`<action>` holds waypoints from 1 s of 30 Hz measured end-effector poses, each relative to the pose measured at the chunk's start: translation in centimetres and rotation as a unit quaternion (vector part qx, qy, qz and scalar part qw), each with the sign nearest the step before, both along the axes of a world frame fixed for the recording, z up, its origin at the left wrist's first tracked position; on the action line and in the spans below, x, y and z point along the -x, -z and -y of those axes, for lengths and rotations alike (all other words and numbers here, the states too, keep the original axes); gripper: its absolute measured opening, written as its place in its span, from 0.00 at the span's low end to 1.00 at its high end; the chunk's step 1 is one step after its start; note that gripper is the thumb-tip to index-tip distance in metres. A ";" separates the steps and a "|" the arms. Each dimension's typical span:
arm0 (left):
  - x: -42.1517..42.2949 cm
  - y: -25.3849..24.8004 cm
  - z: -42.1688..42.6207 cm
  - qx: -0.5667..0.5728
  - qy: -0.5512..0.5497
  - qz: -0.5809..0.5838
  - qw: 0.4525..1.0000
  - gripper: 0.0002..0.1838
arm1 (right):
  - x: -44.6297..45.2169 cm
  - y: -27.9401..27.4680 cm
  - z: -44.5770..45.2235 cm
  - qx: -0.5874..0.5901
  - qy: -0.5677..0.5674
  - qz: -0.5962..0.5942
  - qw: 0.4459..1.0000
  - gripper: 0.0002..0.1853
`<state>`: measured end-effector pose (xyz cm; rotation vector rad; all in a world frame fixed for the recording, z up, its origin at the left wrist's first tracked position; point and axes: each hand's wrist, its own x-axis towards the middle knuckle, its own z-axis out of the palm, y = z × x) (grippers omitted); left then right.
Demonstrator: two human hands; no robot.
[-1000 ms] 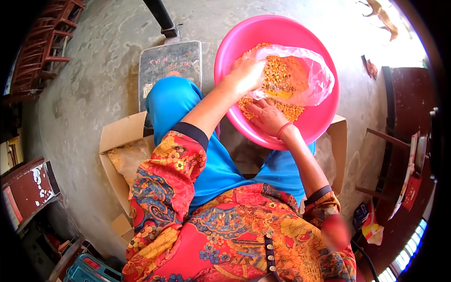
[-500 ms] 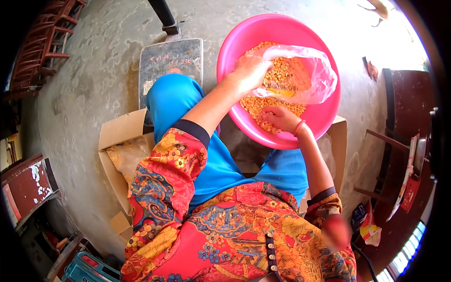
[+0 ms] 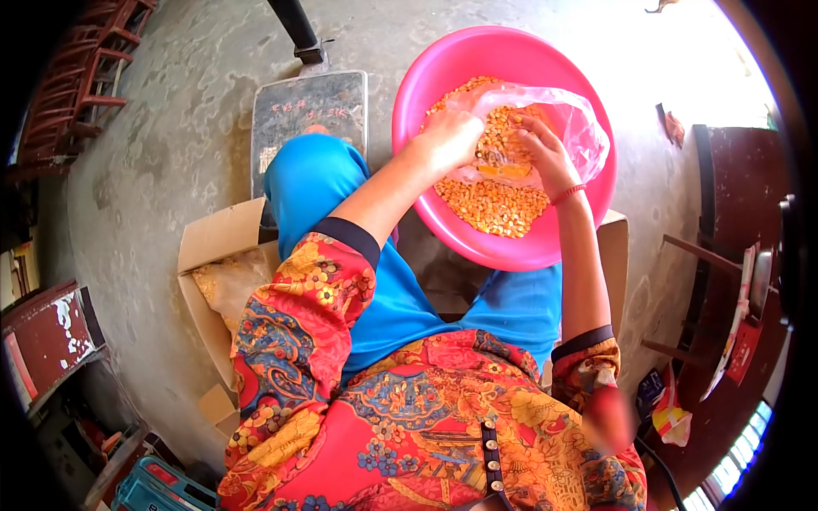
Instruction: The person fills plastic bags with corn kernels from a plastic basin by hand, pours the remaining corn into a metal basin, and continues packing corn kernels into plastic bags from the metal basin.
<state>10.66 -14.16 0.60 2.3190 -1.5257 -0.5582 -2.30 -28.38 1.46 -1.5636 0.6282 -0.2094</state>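
A pink plastic basin rests across my knees, with loose yellow corn kernels in it. Lying inside is a clear plastic bag, its mouth spread and corn showing within. My left hand is closed on the bag's near-left edge, the fingertips partly hidden. Over the bag's mouth is my right hand, its fingers curled downward with a few kernels visible at the tips. How much corn it holds is hidden by the palm.
A platform scale with a black post stands on the concrete floor ahead of my left knee. A cardboard box holding a bag of corn is beside my left leg. Dark red wooden furniture is at the right, stacked chairs at the far left.
My right hand has risen from the loose corn at the basin's near side to over the bag's mouth. My left hand keeps its hold, and the bag's near edge has shifted slightly.
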 end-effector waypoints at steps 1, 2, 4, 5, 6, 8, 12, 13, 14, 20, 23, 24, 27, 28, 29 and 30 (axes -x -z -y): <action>0.0 0.0 0.0 0.000 -0.001 0.000 1.000 0.10 | -0.1 0.3 -0.1 0.167 -0.038 -0.002 0.985 0.10; 0.1 0.1 0.0 0.016 -0.005 0.012 1.000 0.10 | 0.5 0.4 -0.3 0.234 -0.023 0.004 0.972 0.10; 0.0 0.2 0.0 0.032 -0.009 0.023 0.999 0.10 | 1.3 -0.9 -0.4 0.148 -0.084 -0.030 0.985 0.10; 0.0 0.3 0.0 0.033 -0.008 0.028 0.999 0.10 | 1.8 -1.6 -0.6 0.061 -0.143 -0.063 0.986 0.09; -0.1 0.3 0.1 0.035 -0.006 0.034 0.999 0.10 | 2.2 -3.2 -1.2 0.012 -0.186 -0.168 0.968 0.09; -0.2 0.5 0.2 0.033 -0.009 0.030 0.999 0.10 | 3.5 -2.7 -1.8 0.116 -0.265 -0.187 0.939 0.10; -0.2 0.4 0.1 0.038 -0.024 0.028 0.999 0.10 | 6.2 1.1 -1.7 0.427 -0.303 -0.179 0.833 0.14; -0.3 0.2 0.1 0.038 -0.024 0.029 0.999 0.10 | 6.4 1.9 -2.0 0.427 -0.303 -0.178 0.833 0.14; -0.3 -0.1 -0.1 0.027 -0.019 0.018 0.999 0.10 | 6.6 2.4 -2.3 0.414 -0.299 -0.187 0.839 0.17; 0.0 0.1 -0.1 0.030 -0.011 0.015 0.999 0.10 | 5.8 3.8 -4.2 0.373 -0.369 -0.186 0.831 0.16; -0.2 0.1 0.1 0.012 -0.004 0.012 1.000 0.10 | 5.2 3.8 -4.4 0.347 -0.384 -0.193 0.833 0.14; -0.2 0.1 0.1 -0.004 0.002 0.006 1.000 0.10 | 5.3 4.2 -4.3 0.347 -0.384 -0.193 0.833 0.14; -0.2 0.1 0.0 0.008 0.002 0.002 1.000 0.11 | 6.1 5.1 -3.8 0.352 -0.351 -0.154 0.854 0.13; -0.2 0.1 0.0 0.008 0.001 0.001 1.000 0.11 | 6.2 4.1 -3.8 0.278 -0.327 -0.148 0.891 0.13; -0.2 0.1 0.0 0.007 0.002 0.005 1.000 0.11 | 6.0 3.0 -3.8 0.203 -0.301 -0.141 0.921 0.13; -0.2 0.1 0.0 0.006 0.004 0.010 1.000 0.11 | 5.7 1.9 -3.7 0.072 -0.279 -0.212 0.934 0.14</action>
